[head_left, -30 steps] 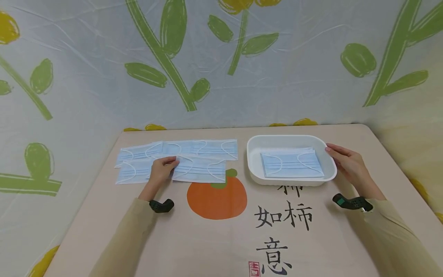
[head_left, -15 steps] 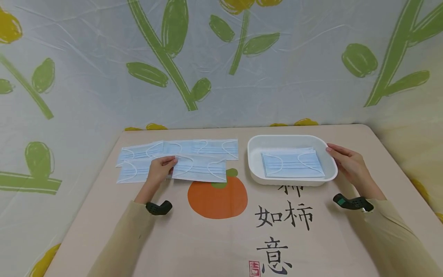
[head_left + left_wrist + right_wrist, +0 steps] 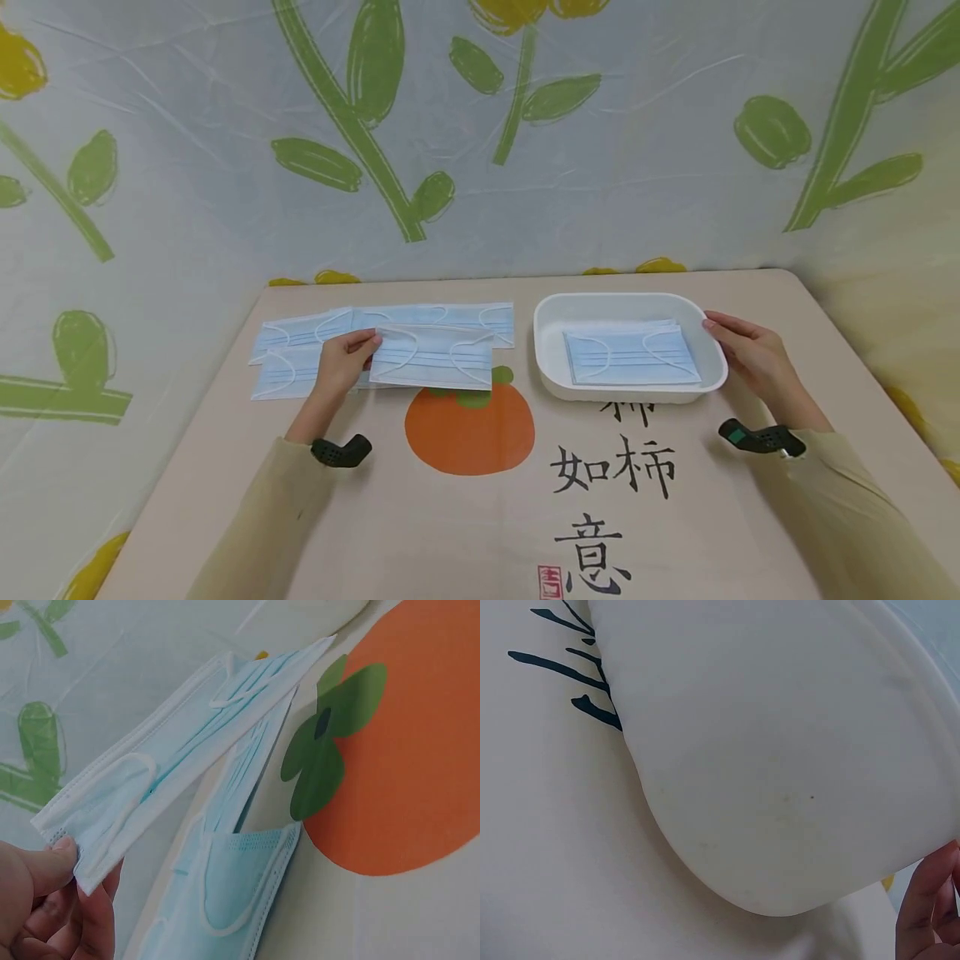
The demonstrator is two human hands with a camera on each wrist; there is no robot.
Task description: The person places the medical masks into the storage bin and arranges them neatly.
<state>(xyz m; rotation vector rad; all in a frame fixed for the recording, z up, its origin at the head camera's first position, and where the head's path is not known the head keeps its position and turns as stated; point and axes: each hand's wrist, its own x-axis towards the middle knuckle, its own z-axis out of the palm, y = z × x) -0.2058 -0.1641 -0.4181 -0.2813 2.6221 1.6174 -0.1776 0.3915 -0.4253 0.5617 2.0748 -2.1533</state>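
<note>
My left hand [image 3: 343, 367] pinches the left end of a blue face mask [image 3: 431, 357] between thumb and fingers. In the left wrist view that mask [image 3: 172, 754] slants up and away, raised above other masks [image 3: 244, 877] on the table. White ear loops show on its face. At the right, my right hand [image 3: 757, 354] grips the right rim of a white plastic tray [image 3: 551, 367]. Inside the tray lie stacked blue masks [image 3: 633, 354]. The right wrist view shows the tray's outer wall [image 3: 780, 765] and some fingers [image 3: 928, 900] at its edge.
Several more masks [image 3: 300, 329] lie overlapping in rows at the table's back left. The tabletop [image 3: 450, 533] bears a printed orange persimmon [image 3: 468, 433] and black characters. A flower-patterned cloth [image 3: 585, 208] hangs behind the table.
The pinched mask has risen off the table, first at its left end, and now hangs higher over the mask beneath. My right hand and the tray have stayed in place.
</note>
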